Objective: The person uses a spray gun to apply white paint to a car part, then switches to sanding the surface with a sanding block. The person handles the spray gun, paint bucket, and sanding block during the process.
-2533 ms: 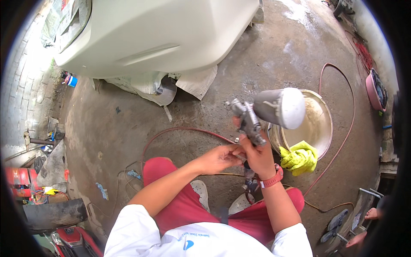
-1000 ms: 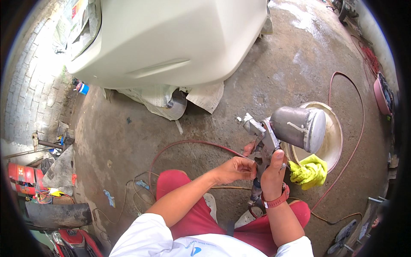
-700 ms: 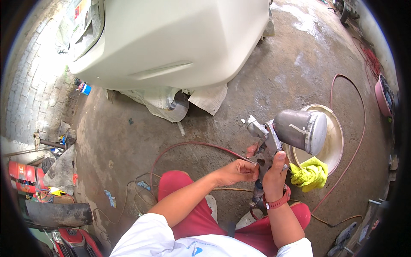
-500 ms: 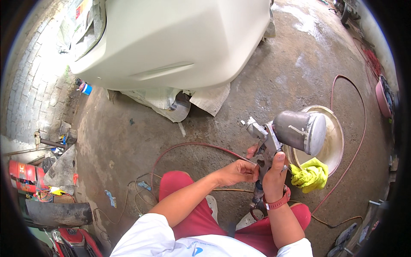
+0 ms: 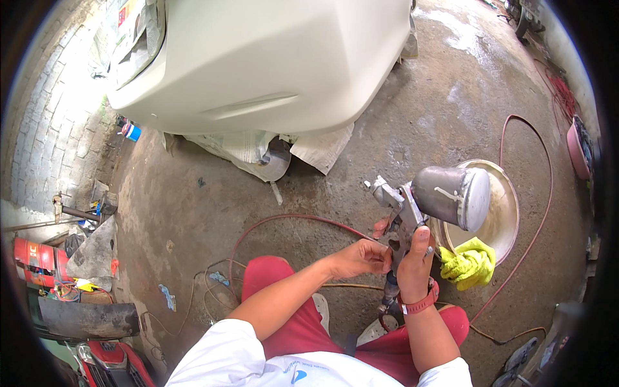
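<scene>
My right hand [image 5: 413, 267] is wrapped round the handle of a metal spray gun [image 5: 403, 219], its thumb along the near side. The gun's grey paint cup [image 5: 445, 197] has a lid and a smear of pale paint, and leans to the right. My left hand [image 5: 361, 258] is closed in a pinch, fingertips against the gun's handle; the exact part they grip is hidden. Just right of my right hand, a yellow-green cloth [image 5: 469, 264] hangs over the rim of a whitish basin [image 5: 512, 222].
Ahead stands a pale, primed car bumper [image 5: 258, 71] on a vehicle, with masking paper [image 5: 322, 149] beneath. A red hose [image 5: 284, 215] loops over the concrete floor. Left lie a red container [image 5: 39, 258] and tools. A pink tub [image 5: 576, 151] stands far right.
The view has shifted very slightly. Both hands stay on the spray gun, with almost no visible movement.
</scene>
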Motion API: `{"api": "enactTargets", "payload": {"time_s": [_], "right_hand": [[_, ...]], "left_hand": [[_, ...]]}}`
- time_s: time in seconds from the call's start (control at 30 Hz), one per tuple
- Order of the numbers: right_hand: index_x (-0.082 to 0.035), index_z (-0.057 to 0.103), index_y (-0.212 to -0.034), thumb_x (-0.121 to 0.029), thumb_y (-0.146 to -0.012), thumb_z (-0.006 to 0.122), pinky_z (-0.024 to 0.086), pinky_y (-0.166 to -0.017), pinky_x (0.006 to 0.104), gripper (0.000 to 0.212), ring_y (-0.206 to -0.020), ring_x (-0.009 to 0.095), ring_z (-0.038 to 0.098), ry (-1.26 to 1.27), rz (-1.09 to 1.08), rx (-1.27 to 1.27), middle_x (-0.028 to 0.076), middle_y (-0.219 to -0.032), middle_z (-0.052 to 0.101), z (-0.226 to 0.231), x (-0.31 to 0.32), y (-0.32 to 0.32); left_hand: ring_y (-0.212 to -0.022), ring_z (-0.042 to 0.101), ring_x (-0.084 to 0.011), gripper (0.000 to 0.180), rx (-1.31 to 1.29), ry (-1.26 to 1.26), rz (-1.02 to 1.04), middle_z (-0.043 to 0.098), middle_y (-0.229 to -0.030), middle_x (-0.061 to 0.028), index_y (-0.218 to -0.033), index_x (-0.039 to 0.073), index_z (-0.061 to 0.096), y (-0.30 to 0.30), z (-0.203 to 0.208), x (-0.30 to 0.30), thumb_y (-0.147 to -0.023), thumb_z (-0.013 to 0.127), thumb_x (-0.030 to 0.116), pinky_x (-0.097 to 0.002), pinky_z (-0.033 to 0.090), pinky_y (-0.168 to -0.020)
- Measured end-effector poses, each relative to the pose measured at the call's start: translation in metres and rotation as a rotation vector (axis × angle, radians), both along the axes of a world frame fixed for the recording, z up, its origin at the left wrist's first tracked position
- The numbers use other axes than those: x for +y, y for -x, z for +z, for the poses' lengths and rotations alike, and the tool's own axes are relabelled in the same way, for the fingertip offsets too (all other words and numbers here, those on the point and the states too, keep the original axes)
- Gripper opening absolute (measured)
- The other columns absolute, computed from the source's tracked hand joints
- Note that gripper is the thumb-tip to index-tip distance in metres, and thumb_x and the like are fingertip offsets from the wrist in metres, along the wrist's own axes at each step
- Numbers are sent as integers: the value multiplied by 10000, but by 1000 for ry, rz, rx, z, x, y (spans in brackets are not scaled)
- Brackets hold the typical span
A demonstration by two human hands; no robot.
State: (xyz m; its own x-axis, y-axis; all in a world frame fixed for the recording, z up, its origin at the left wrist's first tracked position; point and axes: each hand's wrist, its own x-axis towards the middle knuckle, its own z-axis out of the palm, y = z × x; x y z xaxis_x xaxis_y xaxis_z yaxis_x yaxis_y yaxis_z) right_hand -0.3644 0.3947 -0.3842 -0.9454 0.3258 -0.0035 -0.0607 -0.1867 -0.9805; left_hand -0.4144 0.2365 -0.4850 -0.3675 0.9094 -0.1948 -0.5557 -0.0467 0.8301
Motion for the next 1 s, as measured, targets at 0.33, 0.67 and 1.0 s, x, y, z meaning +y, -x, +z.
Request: {"api": "enactTargets", "payload": {"time_s": [0.33,0.67,1.0], "right_hand": [[51,715,-1254,-736,-1134,324,602,-810,370,887,-923,223,739,11,4,-50,136,-1042,774,-2,-1,-1],[33,494,-1649,-623,-1184,345,554,-966,375,818,-1011,204,702,81,65,-4,138,-1115,765,-3,3,-1],[-19,547,-1570,-917,-1035,269,575,-906,375,1082,-1034,234,718,45,-25,14,132,-1155,745,-7,-7,9]], "left_hand": [[-970,605,-75,95,-6,7,4,659,-967,35,-963,37,714,-1,-2,-2,-1024,771,83,-285,494,-927],[-989,573,-62,136,-3,3,43,617,-1006,58,-1021,82,678,0,4,-4,-1073,760,177,-260,468,-896],[-1004,549,-61,224,-16,-31,87,591,-1028,64,-1040,100,658,5,14,-6,-1090,766,289,-262,452,-923]]}}
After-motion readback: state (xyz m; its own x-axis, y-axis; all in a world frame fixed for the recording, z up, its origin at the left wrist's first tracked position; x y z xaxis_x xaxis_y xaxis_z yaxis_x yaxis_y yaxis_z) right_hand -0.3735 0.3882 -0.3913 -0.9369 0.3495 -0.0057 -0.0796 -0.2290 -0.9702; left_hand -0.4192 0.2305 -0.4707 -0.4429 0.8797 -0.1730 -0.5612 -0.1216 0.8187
